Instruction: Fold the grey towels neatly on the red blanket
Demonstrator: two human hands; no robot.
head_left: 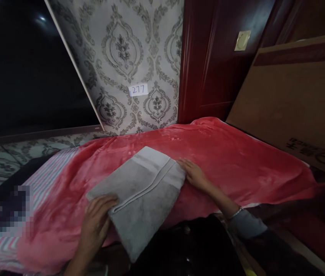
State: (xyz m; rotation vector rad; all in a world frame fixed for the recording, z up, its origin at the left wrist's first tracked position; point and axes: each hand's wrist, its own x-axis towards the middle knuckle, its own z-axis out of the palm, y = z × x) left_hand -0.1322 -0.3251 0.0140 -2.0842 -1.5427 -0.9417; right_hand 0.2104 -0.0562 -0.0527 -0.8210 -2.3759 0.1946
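Note:
A grey towel (122,180) with a paler band near its far end is folded, its layers meeting along a slanting edge. Its far part rests over a red plush blanket (222,161), while the near corner hangs toward me. At the towel's left near side, my left hand (97,214) is closed on the border, fingers on top. My right hand (195,176) pinches the far right corner between fingers and thumb; the thumb is mostly hidden.
Striped cloth (46,172) shows at the blanket's left side. A large dark screen (30,69) stands against the patterned wall at left. A cardboard box (291,103) leans at right, beside a dark red panel (208,65) with a switch. A pixelated patch covers something at lower left.

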